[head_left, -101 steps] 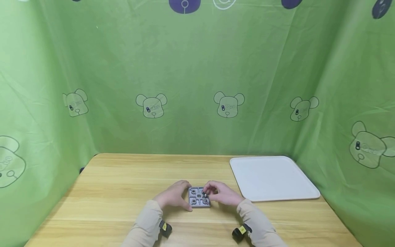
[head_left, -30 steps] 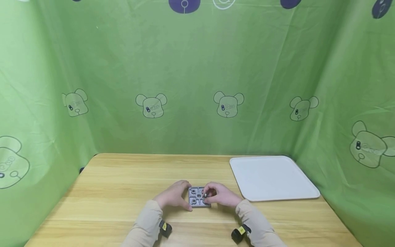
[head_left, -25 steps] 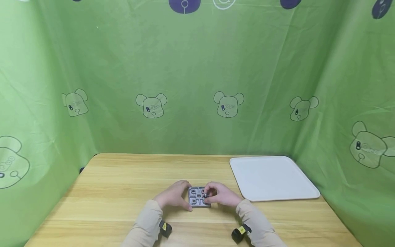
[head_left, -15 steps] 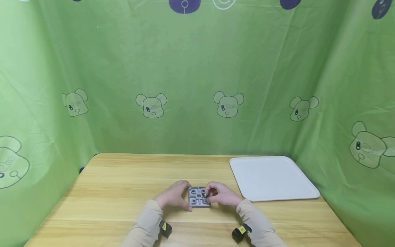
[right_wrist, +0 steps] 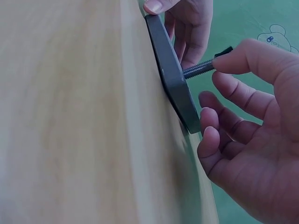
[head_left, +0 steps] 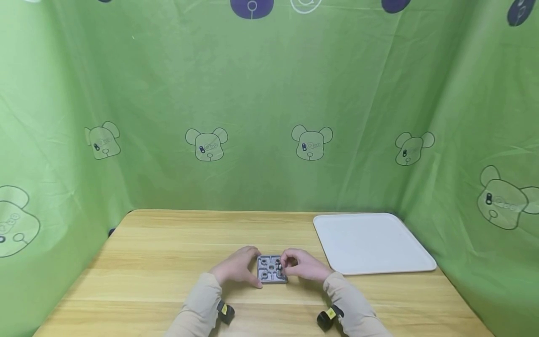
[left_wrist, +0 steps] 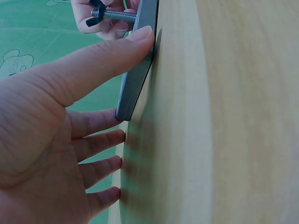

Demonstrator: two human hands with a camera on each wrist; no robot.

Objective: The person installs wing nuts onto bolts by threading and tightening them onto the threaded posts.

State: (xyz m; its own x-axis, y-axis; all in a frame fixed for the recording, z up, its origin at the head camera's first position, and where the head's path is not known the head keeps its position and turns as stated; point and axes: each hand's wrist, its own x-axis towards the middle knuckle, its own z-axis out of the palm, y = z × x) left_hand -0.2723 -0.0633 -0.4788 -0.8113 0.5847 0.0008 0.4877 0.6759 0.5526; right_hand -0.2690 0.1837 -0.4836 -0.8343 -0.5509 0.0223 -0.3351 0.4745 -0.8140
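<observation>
A grey square plate [head_left: 265, 269] with recessed squares and a round centre hole lies on the wooden table. My left hand [head_left: 239, 267] grips its left side, the thumb [left_wrist: 135, 37] on the near edge and the index finger at the far corner. From the plate's near right part rises a threaded bolt [right_wrist: 198, 69], topped by a black wing nut [left_wrist: 97, 13]. With thumb and index finger my right hand [head_left: 304, 265] pinches the wing nut; the thumb tip [right_wrist: 224, 64] covers part of it in the right wrist view. The other right fingers curl beside the plate's edge.
A white tray [head_left: 375, 243] lies at the table's back right, a little beyond my right hand. Green cloth [head_left: 261, 178] with bear heads hangs behind the table and on both sides. The wooden table [head_left: 168, 243] runs under both forearms.
My right fingers shift slightly and the wing nut between them turns. My left hand and the plate stay in place.
</observation>
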